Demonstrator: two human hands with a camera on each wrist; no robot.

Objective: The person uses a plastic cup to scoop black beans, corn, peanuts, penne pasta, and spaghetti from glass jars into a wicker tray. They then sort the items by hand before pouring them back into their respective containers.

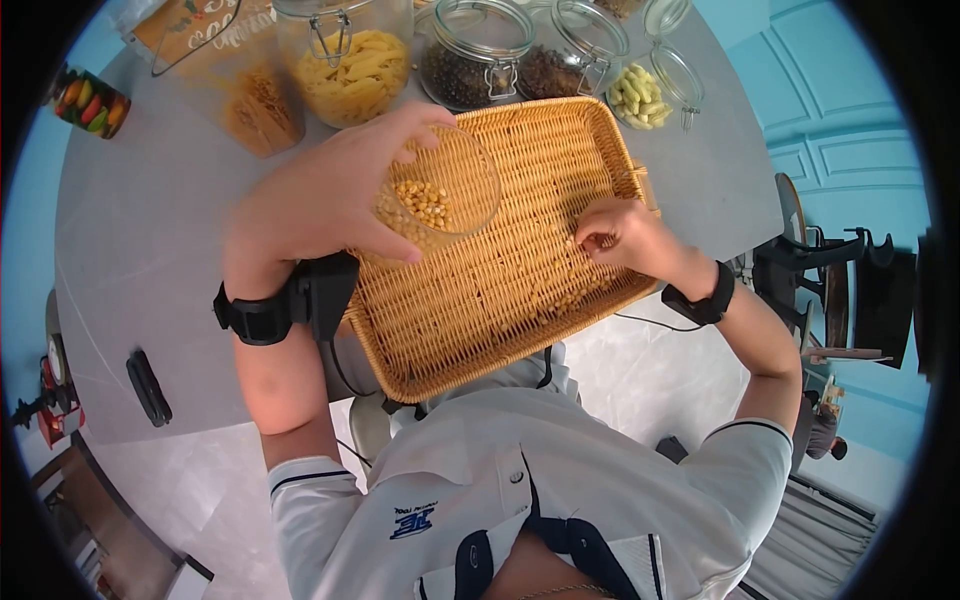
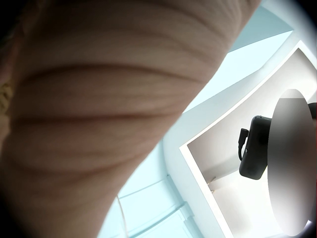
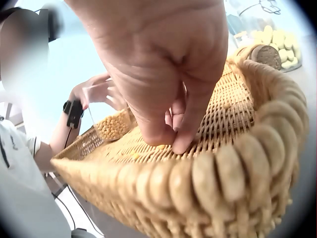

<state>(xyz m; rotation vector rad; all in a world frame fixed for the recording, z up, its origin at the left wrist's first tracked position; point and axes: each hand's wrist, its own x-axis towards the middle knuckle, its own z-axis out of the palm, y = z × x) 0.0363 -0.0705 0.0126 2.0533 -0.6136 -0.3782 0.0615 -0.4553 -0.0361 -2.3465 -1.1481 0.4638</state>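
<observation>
My left hand (image 1: pixel 350 185) grips a clear round jar (image 1: pixel 470 215) by its side, tilted over the left part of a wicker basket (image 1: pixel 520 340). Yellow corn kernels (image 1: pixel 425 203) lie in the jar; the right wrist view shows them heaped at its bottom. Inside the basket, toward its right side, my right hand (image 1: pixel 630 238) points downward, thumb and fingertips (image 3: pixel 182 145) pinched together at the woven floor. A loose kernel (image 3: pixel 159 147) shows right at those tips. The left wrist view shows mostly the wrist, with the jar hidden.
Behind the basket stand jars of penne (image 1: pixel 355 75), dark beans or peppercorns (image 1: pixel 460 80), another dark filling (image 1: pixel 550 78) and pale green pieces (image 1: pixel 640 97). A bag of pasta (image 1: pixel 255 100) and a patterned jar (image 1: pixel 90 102) are at left. A black case (image 1: pixel 149 387) lies on the grey table (image 1: pixel 190 300).
</observation>
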